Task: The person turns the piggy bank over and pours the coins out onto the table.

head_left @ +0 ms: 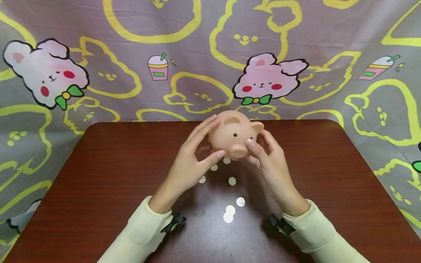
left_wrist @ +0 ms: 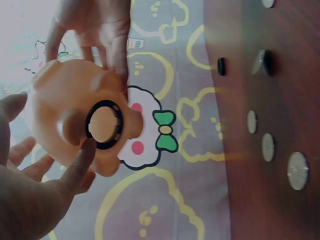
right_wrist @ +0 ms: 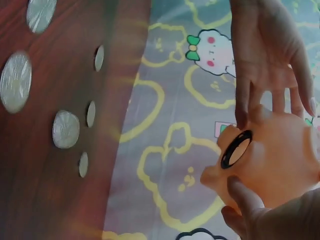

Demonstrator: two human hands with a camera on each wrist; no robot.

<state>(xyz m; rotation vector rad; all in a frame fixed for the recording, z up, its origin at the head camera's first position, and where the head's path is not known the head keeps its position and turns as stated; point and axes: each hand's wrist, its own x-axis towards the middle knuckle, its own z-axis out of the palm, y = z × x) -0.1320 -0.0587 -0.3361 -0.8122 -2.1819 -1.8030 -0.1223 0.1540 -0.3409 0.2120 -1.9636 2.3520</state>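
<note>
A pink piggy bank (head_left: 227, 128) is held above the far part of the table, its snout toward me. My left hand (head_left: 189, 157) grips its left side, fingers along the upper side and thumb low near the snout. On the other side my right hand (head_left: 274, 160) holds it, with the thumb beside the snout. In the left wrist view a black ring (left_wrist: 89, 125) shows on the underside, between the stubby feet. Several silvery coins (head_left: 232, 181) lie on the table below and nearer to me; two bright ones (head_left: 228, 218) overlap.
The dark red-brown wooden table (head_left: 108, 175) reaches back to a patterned cloth (head_left: 197, 54) hanging behind and at both sides. A small dark disc (left_wrist: 221, 66) is on the table in the left wrist view. Black straps (head_left: 174, 223) sit at the cuffs.
</note>
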